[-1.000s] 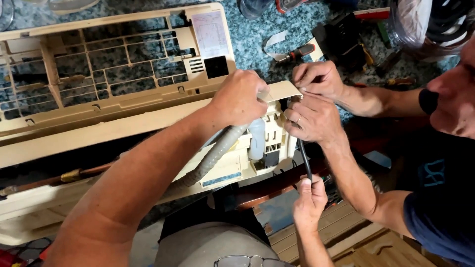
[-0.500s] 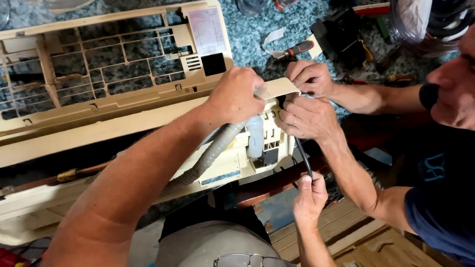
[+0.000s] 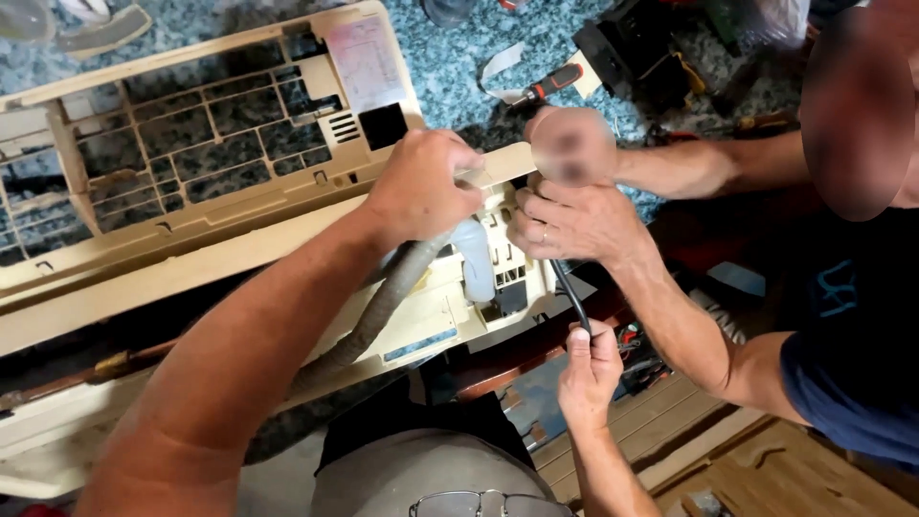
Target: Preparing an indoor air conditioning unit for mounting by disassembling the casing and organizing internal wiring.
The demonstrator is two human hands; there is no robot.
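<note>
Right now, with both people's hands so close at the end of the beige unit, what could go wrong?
1. The left hand presses the beige unit's end right beside a co-worker's hands; a slip might pinch fingers.
2. The right hand holds a black cable running under the co-worker's hand; a hard pull could perhaps strain it.
3. The unit's end overhangs its support, so it might tip if released.

left hand (image 3: 421, 187) gripping beige casing (image 3: 220, 239), right hand (image 3: 589, 369) holding cable (image 3: 571, 299)

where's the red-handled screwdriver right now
In the head view the screwdriver lies on the speckled floor at upper centre, just beyond the beige unit and above the co-worker's hands.
</note>
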